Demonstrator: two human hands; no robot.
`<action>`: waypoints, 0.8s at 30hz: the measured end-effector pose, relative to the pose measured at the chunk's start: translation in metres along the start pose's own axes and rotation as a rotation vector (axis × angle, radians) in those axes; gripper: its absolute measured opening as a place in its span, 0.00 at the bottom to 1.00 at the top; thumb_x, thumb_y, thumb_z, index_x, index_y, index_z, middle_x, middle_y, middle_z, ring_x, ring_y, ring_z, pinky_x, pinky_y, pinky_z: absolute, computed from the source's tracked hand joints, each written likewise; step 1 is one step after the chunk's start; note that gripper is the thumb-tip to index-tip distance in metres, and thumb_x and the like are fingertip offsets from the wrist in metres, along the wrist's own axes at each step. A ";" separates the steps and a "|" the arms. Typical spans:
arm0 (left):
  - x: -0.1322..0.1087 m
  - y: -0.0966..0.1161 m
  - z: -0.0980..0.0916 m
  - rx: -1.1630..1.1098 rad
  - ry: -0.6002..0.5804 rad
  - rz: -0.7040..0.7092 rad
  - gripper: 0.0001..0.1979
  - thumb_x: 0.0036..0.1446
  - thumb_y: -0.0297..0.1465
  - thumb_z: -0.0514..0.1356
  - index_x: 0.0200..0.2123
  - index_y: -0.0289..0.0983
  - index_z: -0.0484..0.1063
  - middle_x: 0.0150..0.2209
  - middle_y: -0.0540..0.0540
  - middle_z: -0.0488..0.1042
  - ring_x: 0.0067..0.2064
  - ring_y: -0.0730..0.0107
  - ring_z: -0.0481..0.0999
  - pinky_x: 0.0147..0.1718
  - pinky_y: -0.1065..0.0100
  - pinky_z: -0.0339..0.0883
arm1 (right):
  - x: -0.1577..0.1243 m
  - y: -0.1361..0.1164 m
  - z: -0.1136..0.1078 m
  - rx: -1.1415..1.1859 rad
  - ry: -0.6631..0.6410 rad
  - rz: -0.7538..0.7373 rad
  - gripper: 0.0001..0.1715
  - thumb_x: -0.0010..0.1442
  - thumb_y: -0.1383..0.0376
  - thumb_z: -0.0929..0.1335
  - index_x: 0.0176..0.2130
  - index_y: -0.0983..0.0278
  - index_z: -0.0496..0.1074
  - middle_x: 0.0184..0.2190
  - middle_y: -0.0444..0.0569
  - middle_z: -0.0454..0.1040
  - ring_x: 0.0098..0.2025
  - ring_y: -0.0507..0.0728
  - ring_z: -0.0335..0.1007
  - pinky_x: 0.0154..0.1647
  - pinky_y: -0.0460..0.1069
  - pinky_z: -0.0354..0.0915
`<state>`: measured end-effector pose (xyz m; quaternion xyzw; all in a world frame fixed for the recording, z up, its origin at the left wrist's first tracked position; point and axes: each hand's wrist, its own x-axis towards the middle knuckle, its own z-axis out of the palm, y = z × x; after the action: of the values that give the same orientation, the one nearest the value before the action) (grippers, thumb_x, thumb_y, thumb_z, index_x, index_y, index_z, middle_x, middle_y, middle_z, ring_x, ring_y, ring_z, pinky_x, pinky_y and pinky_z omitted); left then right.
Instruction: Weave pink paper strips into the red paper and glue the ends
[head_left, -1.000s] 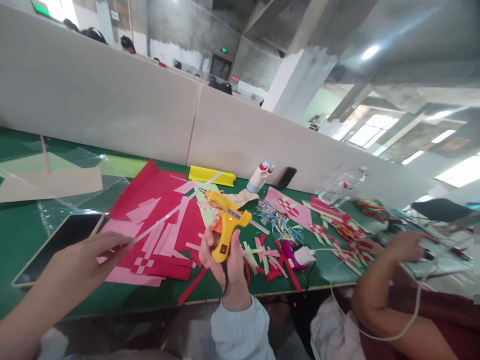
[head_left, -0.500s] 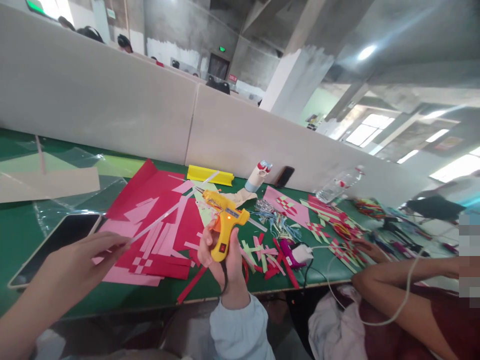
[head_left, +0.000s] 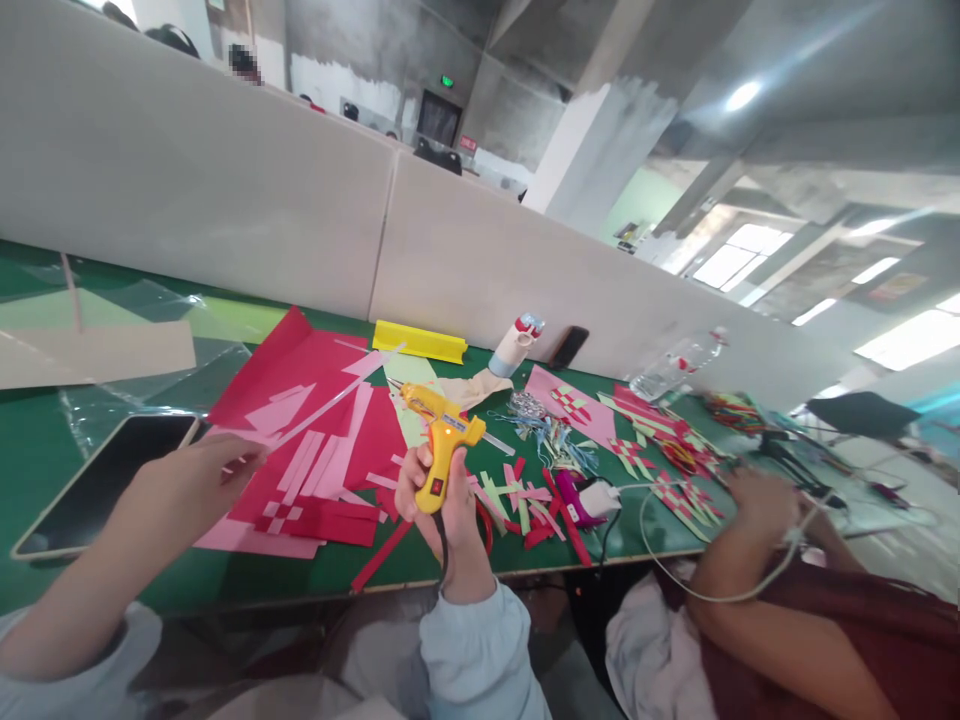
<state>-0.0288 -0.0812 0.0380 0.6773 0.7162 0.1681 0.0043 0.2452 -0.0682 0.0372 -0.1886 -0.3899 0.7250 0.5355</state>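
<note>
My right hand (head_left: 441, 492) is wrapped round the handle of a yellow hot glue gun (head_left: 442, 425), raised above the green table with its nozzle toward the upper left. A clear stub of glue stick (head_left: 498, 444) pokes out of the gun's back, and a small light glows on its side. My left hand (head_left: 187, 485) is closed in a pinch on one end of a long, thin, translucent glue stick (head_left: 337, 398), which slants away to the upper right. Beneath it lie red paper sheets (head_left: 270, 350) and cut pink paper pieces (head_left: 319, 465).
A phone (head_left: 105, 490) lies by my left hand. Behind the gun are a yellow folded strip (head_left: 420, 342), a white bottle (head_left: 516, 345) and a dark phone (head_left: 569, 346). Paper strips (head_left: 517, 505) and a purple power socket (head_left: 581, 500) lie right. A co-worker's arm (head_left: 739, 555) rests farther right.
The glue gun and my right hand have shifted slightly left. My left hand has risen a little with the glue stick, whose far end sits farther left. The co-worker's arm has moved.
</note>
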 end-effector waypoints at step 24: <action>-0.004 0.007 -0.010 -0.008 -0.154 -0.094 0.19 0.60 0.37 0.49 0.43 0.43 0.79 0.39 0.43 0.81 0.34 0.60 0.78 0.28 0.68 0.61 | -0.017 -0.008 -0.007 0.295 -0.140 0.024 0.29 0.65 0.40 0.61 0.29 0.60 0.55 0.23 0.35 0.51 0.13 0.44 0.42 0.12 0.42 0.47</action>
<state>-0.0243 -0.0874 0.0481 0.6540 0.7440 0.1178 0.0698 0.2608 -0.0806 0.0363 -0.0617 -0.3132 0.7922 0.5202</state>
